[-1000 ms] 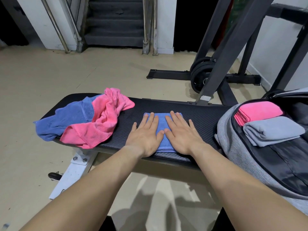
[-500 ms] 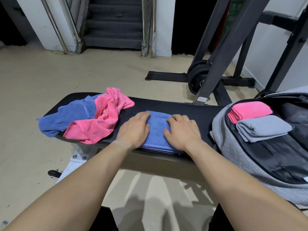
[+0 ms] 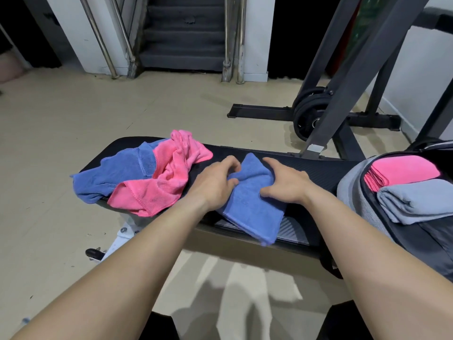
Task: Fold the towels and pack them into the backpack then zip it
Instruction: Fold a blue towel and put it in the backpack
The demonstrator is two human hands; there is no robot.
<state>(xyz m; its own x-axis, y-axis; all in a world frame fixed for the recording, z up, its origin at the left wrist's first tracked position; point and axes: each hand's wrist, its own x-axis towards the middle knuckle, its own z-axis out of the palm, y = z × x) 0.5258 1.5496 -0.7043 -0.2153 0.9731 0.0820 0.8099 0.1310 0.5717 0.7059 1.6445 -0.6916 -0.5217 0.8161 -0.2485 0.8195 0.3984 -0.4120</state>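
Left grip (image 3: 215, 182) and right grip (image 3: 286, 182) each curl round the folded blue microfibre towel (image 3: 252, 207) from either side; its near corner overhangs the near edge of the black padded table (image 3: 326, 173), with the open grey fabric backpack (image 3: 353, 192) at its right end.

Shot from head height, facing forward and down, close over the near edge of the desk (image 3: 318, 173); stairs (image 3: 183, 33) well beyond the desk's far side.
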